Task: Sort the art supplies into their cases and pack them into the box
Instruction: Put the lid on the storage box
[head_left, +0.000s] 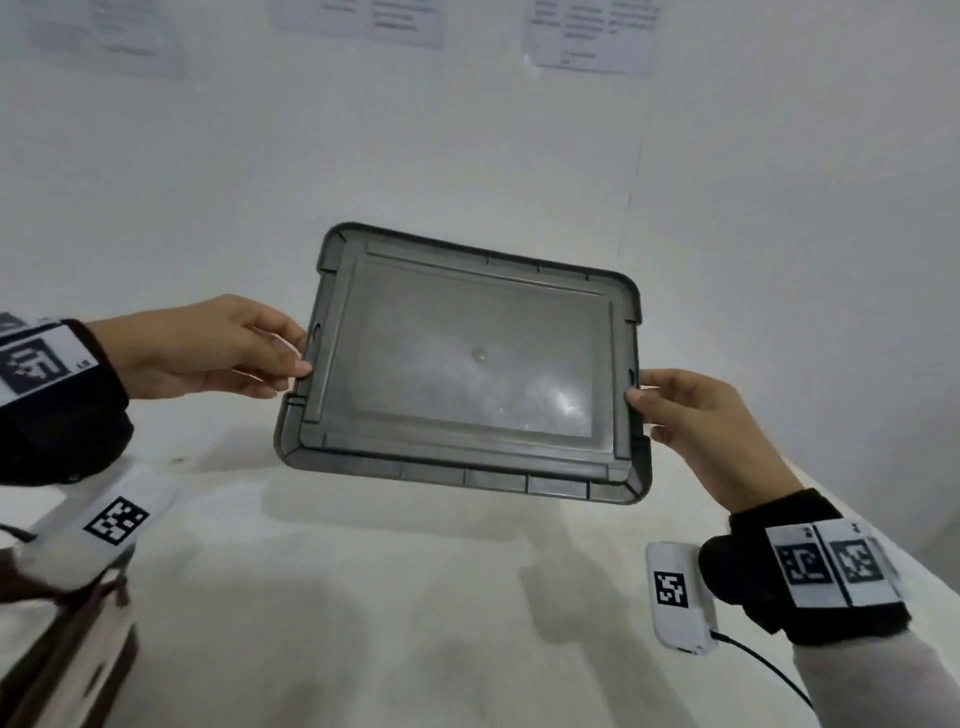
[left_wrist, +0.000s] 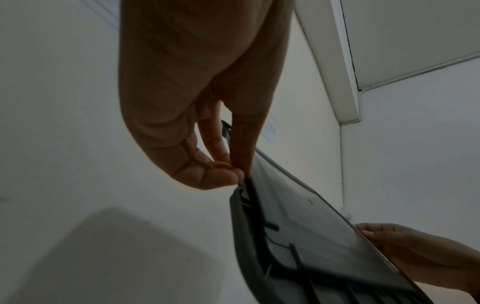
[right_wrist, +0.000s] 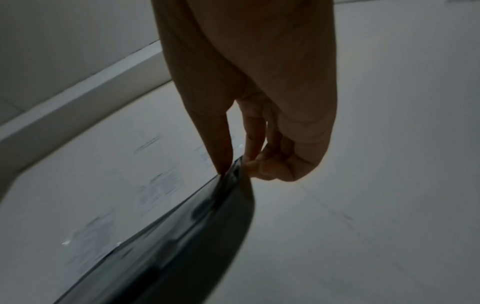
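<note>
My left hand (head_left: 208, 345) pinches one short edge of the grey lid (head_left: 462, 364), thumb on top and fingers (left_wrist: 221, 176) curled beneath the rim; my right hand (head_left: 711, 426) pinches the opposite short edge the same way, thumb above and fingers (right_wrist: 262, 166) tucked under. The lid hangs between them in the air, tilted, its clear centre panel facing me, well above the white surface (head_left: 389, 597). I judge this to be the step of handling the box's lid, though the box itself and the art supplies are nowhere in view. The risk, as I see it, lies in how little I hold: only the thin rim at each end, so a twist or an uneven pull could slip the plastic out of one pinch and let the lid swing or drop. The head view shows the whole lid and both grips at once, with two white tagged devices (head_left: 675, 597) lying on the surface; the wrist views alone show my fingers hooked beneath the rim, and the left wrist view shows the ribbed underside.
</note>
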